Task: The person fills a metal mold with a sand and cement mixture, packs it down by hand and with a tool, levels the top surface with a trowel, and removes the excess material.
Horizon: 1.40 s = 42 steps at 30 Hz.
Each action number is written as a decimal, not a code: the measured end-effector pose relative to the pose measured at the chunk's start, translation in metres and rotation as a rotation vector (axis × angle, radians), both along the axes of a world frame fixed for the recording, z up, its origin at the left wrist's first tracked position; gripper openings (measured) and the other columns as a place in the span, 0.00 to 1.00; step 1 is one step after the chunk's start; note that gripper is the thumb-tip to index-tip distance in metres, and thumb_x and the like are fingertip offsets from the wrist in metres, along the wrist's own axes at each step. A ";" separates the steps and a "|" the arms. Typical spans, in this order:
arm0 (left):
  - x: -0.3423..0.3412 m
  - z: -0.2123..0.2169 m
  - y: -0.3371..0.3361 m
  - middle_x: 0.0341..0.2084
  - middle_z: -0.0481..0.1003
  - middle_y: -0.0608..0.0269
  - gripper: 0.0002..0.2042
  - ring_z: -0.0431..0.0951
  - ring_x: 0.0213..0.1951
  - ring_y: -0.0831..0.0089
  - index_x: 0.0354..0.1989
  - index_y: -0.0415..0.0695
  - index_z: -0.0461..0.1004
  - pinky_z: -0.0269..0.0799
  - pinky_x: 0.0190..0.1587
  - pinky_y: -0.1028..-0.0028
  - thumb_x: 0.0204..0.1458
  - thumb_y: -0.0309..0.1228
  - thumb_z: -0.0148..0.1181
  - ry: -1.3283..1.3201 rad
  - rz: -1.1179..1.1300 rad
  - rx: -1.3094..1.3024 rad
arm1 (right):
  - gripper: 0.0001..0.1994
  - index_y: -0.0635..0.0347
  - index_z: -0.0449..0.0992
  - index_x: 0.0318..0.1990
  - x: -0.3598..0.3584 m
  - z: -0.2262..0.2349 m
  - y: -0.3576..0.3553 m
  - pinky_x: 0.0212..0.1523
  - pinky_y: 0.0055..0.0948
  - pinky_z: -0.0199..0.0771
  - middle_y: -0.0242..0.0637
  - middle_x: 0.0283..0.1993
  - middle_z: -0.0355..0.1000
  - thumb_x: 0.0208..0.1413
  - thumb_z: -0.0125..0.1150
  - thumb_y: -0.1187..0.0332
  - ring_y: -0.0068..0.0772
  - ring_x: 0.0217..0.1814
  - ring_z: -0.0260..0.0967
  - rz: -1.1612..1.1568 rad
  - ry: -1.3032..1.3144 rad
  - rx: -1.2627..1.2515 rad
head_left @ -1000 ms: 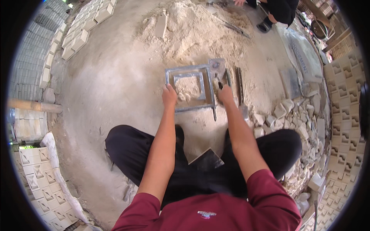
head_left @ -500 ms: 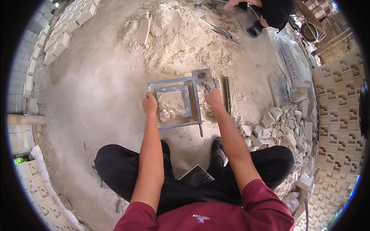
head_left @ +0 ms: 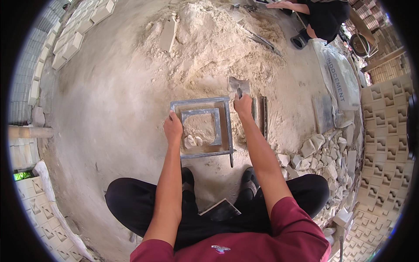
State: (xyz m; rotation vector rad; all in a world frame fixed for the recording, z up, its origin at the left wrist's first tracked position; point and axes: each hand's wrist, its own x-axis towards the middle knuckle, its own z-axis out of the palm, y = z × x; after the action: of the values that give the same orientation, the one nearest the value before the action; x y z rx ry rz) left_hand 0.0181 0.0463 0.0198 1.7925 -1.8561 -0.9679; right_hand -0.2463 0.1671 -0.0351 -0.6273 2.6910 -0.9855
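A square grey metal mould frame [head_left: 200,103] lies on the dusty floor in front of my feet, with a smaller metal frame [head_left: 217,124] inside it. Pale loose powder [head_left: 198,125] and a few whitish lumps [head_left: 190,142] sit within the inner frame. My left hand [head_left: 173,125] is closed around the outer frame's left side. In my right hand [head_left: 243,105] is the handle of a flat trowel [head_left: 238,84], whose blade reaches the powder just beyond the frame's far right corner. Parts of the fingers are hidden.
Beyond the frame rises a mound of pale powder [head_left: 200,35] with a flat slab [head_left: 168,35] on it. Broken rubble [head_left: 318,153] lies to the right, near a cement sack [head_left: 340,81]. Another person's hand [head_left: 279,5] shows at far right. Stacked blocks [head_left: 388,118] line the sides.
The trowel in my right hand has moved farther away, toward the mound, and its blade has tilted. My left hand stays on the frame. The whole view has shifted slightly.
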 end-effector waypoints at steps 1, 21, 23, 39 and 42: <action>0.000 -0.001 -0.001 0.36 0.74 0.30 0.32 0.73 0.45 0.35 0.37 0.30 0.77 0.65 0.49 0.49 0.60 0.51 0.35 0.002 0.001 -0.002 | 0.18 0.75 0.74 0.37 -0.006 0.000 -0.002 0.44 0.51 0.72 0.67 0.36 0.72 0.55 0.58 0.62 0.67 0.43 0.71 0.023 0.026 -0.015; 0.004 0.015 0.001 0.41 0.73 0.28 0.34 0.71 0.49 0.37 0.40 0.26 0.74 0.63 0.52 0.52 0.60 0.53 0.36 0.031 -0.004 0.066 | 0.17 0.69 0.75 0.36 0.005 -0.011 -0.006 0.40 0.48 0.73 0.64 0.32 0.72 0.54 0.59 0.60 0.65 0.38 0.72 0.181 0.034 -0.064; 0.001 0.015 0.001 0.41 0.73 0.28 0.34 0.71 0.49 0.37 0.39 0.26 0.74 0.63 0.52 0.52 0.60 0.53 0.36 0.031 -0.013 0.073 | 0.16 0.69 0.75 0.36 0.001 -0.011 -0.014 0.40 0.48 0.73 0.64 0.31 0.72 0.54 0.59 0.60 0.65 0.38 0.72 0.167 0.060 -0.042; 0.003 -0.001 0.001 0.36 0.75 0.32 0.30 0.73 0.44 0.37 0.36 0.30 0.77 0.66 0.48 0.50 0.61 0.48 0.35 0.067 -0.029 -0.014 | 0.16 0.61 0.80 0.41 -0.008 0.024 0.017 0.31 0.38 0.69 0.50 0.25 0.73 0.53 0.63 0.57 0.44 0.27 0.72 0.278 0.007 -0.155; 0.008 -0.003 -0.002 0.37 0.75 0.32 0.31 0.73 0.45 0.37 0.37 0.30 0.76 0.66 0.49 0.50 0.61 0.49 0.35 0.041 -0.003 0.010 | 0.16 0.63 0.79 0.40 0.001 0.058 0.028 0.31 0.36 0.69 0.49 0.26 0.74 0.54 0.63 0.58 0.41 0.27 0.72 0.290 -0.003 -0.143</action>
State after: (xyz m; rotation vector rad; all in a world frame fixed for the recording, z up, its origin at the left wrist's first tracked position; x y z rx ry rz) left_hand 0.0259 0.0445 0.0168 1.7627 -1.8325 -1.0090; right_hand -0.2450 0.1950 0.0228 -1.0088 2.4482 -1.0998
